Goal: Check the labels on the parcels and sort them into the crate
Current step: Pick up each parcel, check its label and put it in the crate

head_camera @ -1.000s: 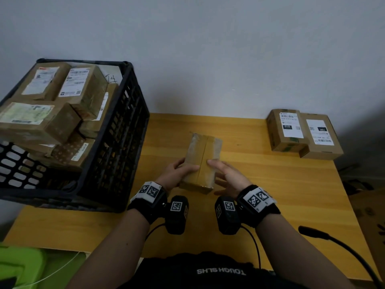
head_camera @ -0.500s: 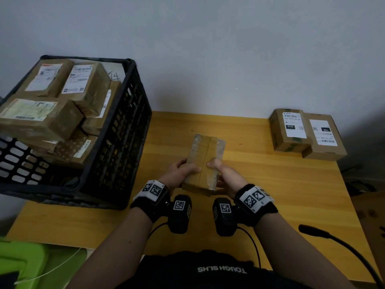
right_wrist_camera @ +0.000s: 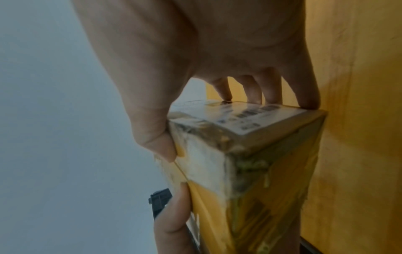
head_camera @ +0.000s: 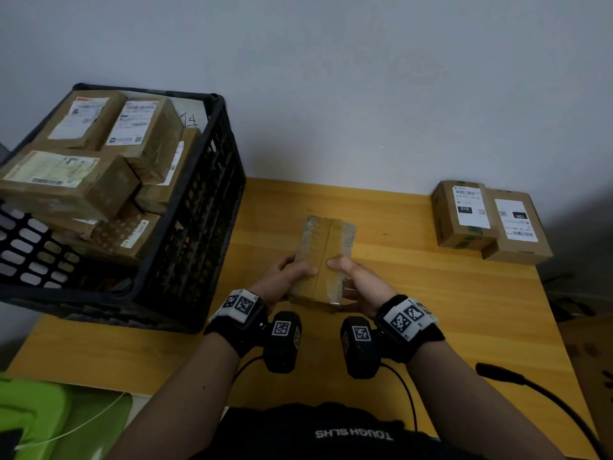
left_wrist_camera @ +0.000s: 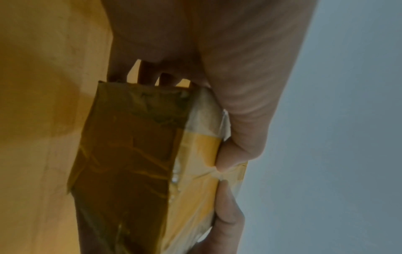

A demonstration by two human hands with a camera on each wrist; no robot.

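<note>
Gripping taped parcel (head_camera: 323,260) btwn both hands, left hand (head_camera: 282,280) & right hand (head_camera: 360,285), thumbs on top, above table (head_camera: 414,293).

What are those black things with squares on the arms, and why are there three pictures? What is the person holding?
A person is sorting parcels, not a machine. The black bands on the wrists carry small cameras, and another camera sits on the head. So the big picture looks down from the head, and the two close-up pictures look along each hand.

The left hand and the right hand both hold one taped brown parcel above the wooden table. The right wrist picture shows a white label on the side under the fingers, facing away from the head camera.

On the table's left stands a black crate with parcels piled inside. Two more labelled parcels lie side by side at the far right.
</note>
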